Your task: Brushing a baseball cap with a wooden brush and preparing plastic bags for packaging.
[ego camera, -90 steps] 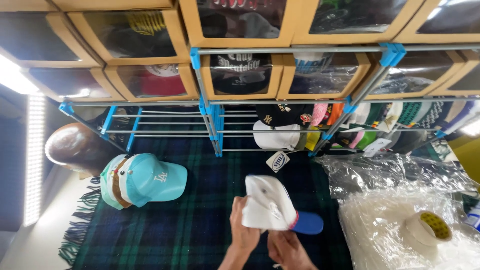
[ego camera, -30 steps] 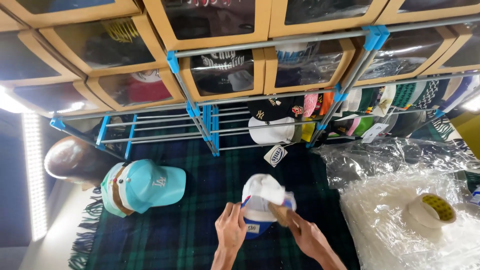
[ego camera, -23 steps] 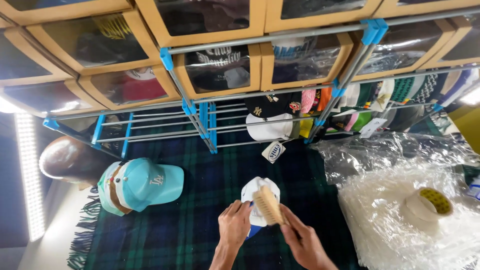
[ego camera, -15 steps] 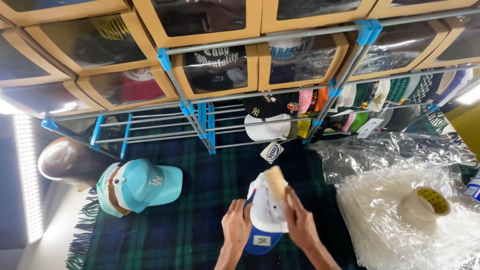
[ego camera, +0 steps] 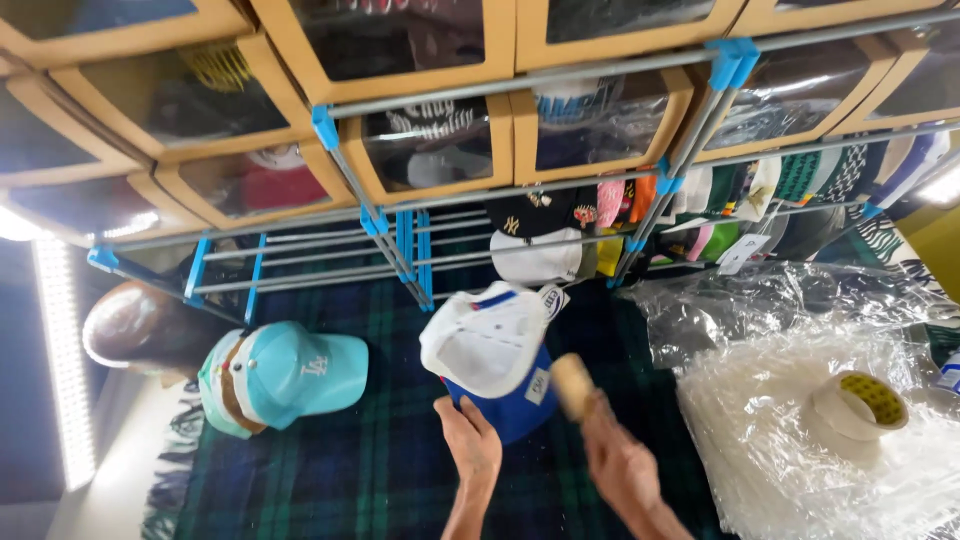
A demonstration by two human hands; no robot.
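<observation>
A white cap (ego camera: 488,340) with a blue brim (ego camera: 512,412) is held over the dark plaid blanket (ego camera: 350,470), its brim toward me. My left hand (ego camera: 470,447) grips the brim from below. My right hand (ego camera: 617,458) is just right of the cap and closed on a short tan cylinder (ego camera: 571,384), which is blurred. The cylinder's end sits beside the brim; I cannot tell whether it touches the cap.
A teal cap (ego camera: 290,368) lies at the left beside a brown rounded thing (ego camera: 125,325). A tape roll (ego camera: 858,402) rests on crinkled clear plastic bags (ego camera: 760,440) at the right. A grey rack with blue joints (ego camera: 415,255), hung caps (ego camera: 535,262) and windowed cardboard boxes (ego camera: 430,140) fill the back.
The cap has been turned in my hands and now sits higher. My right hand with the tan cylinder has come off the cap's top and moved down to the right.
</observation>
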